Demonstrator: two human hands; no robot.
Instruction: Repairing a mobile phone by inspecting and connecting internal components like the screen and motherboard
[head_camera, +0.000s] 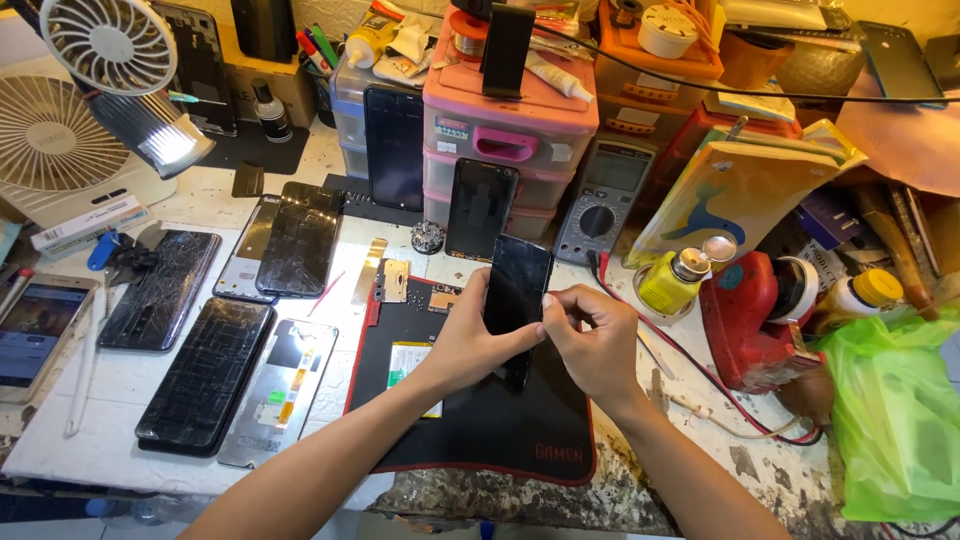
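Observation:
I hold a black phone screen panel (518, 290) upright over a black work mat (480, 410) with a red border. My left hand (470, 335) grips the panel's left edge and lower part from behind. My right hand (590, 335) pinches its right edge with thumb and fingers. Under the hands on the mat lies an opened phone body (405, 300) with a battery and exposed boards.
Several cracked phone screens (205, 370) lie on the white table at left, with another phone (35, 325) lit. Pink drawer boxes (510, 130), a multimeter (600, 200), a yellow bottle (675, 280), a red tool (750, 310), fans (50, 140) and a green bag (895, 410) surround the mat.

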